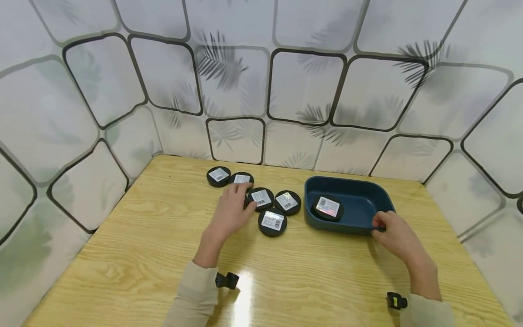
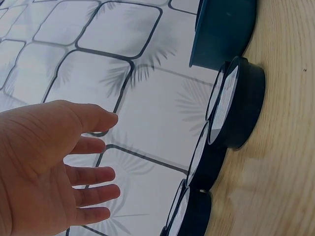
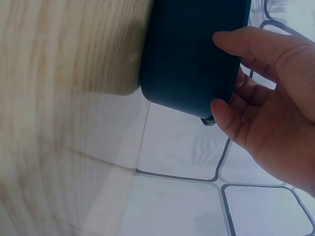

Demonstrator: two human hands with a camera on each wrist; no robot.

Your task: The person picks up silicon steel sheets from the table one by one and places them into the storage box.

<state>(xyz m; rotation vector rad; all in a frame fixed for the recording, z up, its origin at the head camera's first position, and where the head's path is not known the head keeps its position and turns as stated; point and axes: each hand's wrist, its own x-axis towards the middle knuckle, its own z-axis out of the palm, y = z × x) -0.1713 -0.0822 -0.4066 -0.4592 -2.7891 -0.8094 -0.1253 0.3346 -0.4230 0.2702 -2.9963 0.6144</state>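
Several flat round black tins with white labels lie in a cluster on the table, among them a front tin (image 1: 272, 222) and a far-left tin (image 1: 218, 176). My left hand (image 1: 232, 210) hovers above the cluster, its fingers extended and holding nothing; it partly hides some tins. In the left wrist view, that hand (image 2: 54, 167) is apart from the row of tins (image 2: 238, 105). To the right stands a dark blue rectangular bin (image 1: 359, 204) with one labelled tin (image 1: 328, 207) inside. My right hand (image 1: 396, 234) pinches the bin's near right rim, thumb outside the wall (image 3: 187, 59).
Everything stands on a wood-grain table (image 1: 143, 254). Patterned fabric walls (image 1: 306, 86) rise behind the table and at both sides. A black wrist strap piece (image 1: 227, 280) shows by the left sleeve, another (image 1: 396, 300) by the right.
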